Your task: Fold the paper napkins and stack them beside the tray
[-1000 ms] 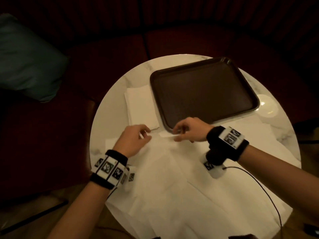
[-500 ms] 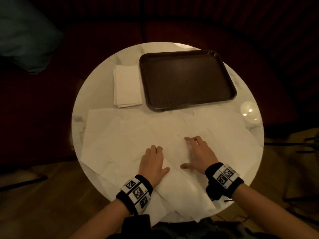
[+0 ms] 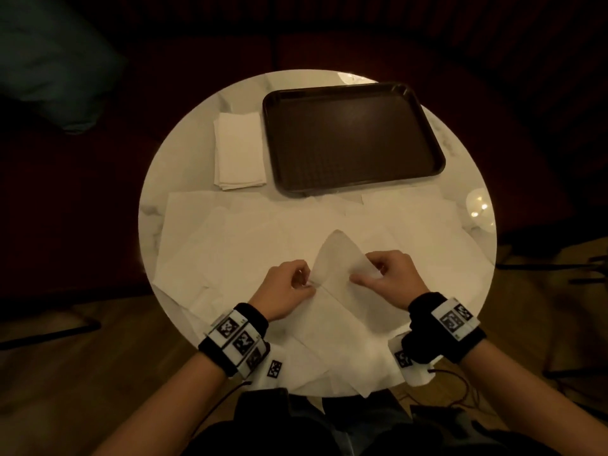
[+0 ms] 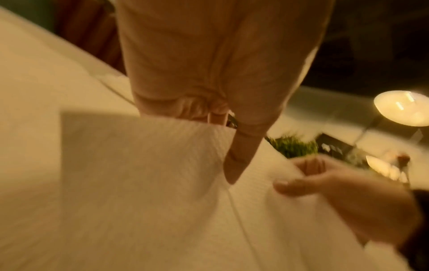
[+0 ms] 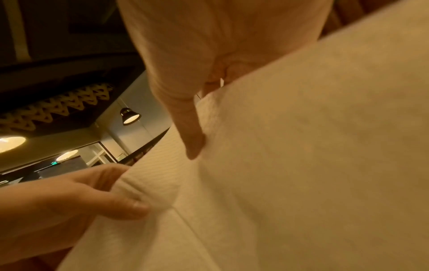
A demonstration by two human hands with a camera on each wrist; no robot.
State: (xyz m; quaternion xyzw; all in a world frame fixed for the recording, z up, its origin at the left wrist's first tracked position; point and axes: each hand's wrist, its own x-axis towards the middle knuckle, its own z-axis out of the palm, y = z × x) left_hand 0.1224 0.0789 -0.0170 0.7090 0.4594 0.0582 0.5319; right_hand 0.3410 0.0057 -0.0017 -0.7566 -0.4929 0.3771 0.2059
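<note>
A round white marble counter (image 3: 184,179) carries everything, ringed by dark red seating. Across its near half lies a spread of unfolded paper napkins (image 3: 230,245), overlapping one another and hanging over the near edge. On the far half sits a dark brown tray (image 3: 352,139), and just beside its left side, apart from it, rests a stack of folded napkins (image 3: 238,149). At the right rim stands a small round white thing (image 3: 480,209), perhaps a lamp, too bright to make out. Near the middle of the spread, one napkin (image 3: 339,258) is lifted at its far corner into a raised peak above the sheets under it. The left hand (image 3: 286,291) pinches that napkin's left edge between thumb and curled fingers, and the right hand (image 3: 388,278) pinches its right edge the same way, thumb on the near face. Both wrists wear black bands with printed marker tags.
</note>
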